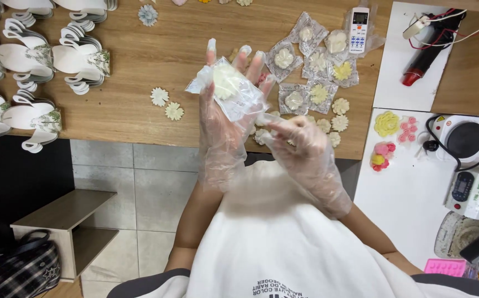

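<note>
Both my hands wear loose clear plastic gloves. My left hand is raised palm-up over the wooden table edge, fingers spread, with a small clear bag holding a cream flower-shaped piece lying on it. My right hand is beside it, fingers pinched at the bag's lower corner. Several more bagged flower pieces lie on the wooden table just beyond my hands, and loose cream flowers sit to the left and right.
Stacks of white folded paper boxes fill the table's left. A white remote, a red-tipped tool, a small hot plate, yellow and pink flowers and a pink mould are at right. A low bench and bag stand below.
</note>
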